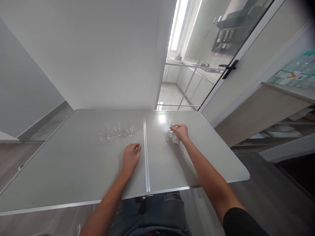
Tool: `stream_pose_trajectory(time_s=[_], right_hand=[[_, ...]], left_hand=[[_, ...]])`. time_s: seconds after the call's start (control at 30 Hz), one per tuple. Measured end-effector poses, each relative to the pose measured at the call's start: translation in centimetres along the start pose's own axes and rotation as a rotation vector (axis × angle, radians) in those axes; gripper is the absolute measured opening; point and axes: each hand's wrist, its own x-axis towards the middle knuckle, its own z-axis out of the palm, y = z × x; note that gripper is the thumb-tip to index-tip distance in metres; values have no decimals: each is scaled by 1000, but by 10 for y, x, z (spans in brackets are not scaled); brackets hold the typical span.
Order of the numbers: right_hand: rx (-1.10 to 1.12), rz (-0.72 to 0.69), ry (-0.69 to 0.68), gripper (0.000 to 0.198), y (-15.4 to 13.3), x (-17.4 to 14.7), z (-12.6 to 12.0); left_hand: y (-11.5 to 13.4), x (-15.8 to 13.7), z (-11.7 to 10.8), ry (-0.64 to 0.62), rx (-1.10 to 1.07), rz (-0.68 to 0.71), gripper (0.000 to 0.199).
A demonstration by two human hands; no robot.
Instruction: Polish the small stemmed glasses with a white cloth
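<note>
Hands | right grips glass, cloth | left on table

Left hand flat on grey table, right hand gripping white cloth, small glasses nearby

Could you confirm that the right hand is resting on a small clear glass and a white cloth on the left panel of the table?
Not quite: the head view shows the right hand with the glass and white cloth on the table's right panel, beyond the centre seam.

Smooth, faintly glossy grey table, clear glass stemware, white cloth under right hand
</note>
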Motion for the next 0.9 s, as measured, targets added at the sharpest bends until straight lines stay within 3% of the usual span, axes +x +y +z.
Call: stream_pose_trajectory(time_s=[0.17, 0.4, 0.47, 0.6, 0.7, 0.8, 0.9], right_hand=[[-13, 19, -40, 29, 8, 25, 10], [-22, 38, -72, 41, 13, 27, 22], [-26, 51, -78, 44, 15, 23, 18], [-17, 101, -93, 45, 22, -1, -5], [143, 157, -220, 48, 30, -31, -26], [470, 290, -400, 44, 39, -61, -43], [592, 413, -377, 42, 45, -84, -51]], left_hand=[[-12, -3, 0, 15, 28, -1, 16], [-11, 0, 4, 73, 73, -89, 13], [-10, 6, 5, 110, 84, -146, 22], [-12, 25, 8, 152, 55, -240, 44], [-16, 40, 10, 192, -17, -277, 52], [-19, 53, 15, 218, -85, -282, 52], [-19, 63, 20, 255, -152, -252, 42]])
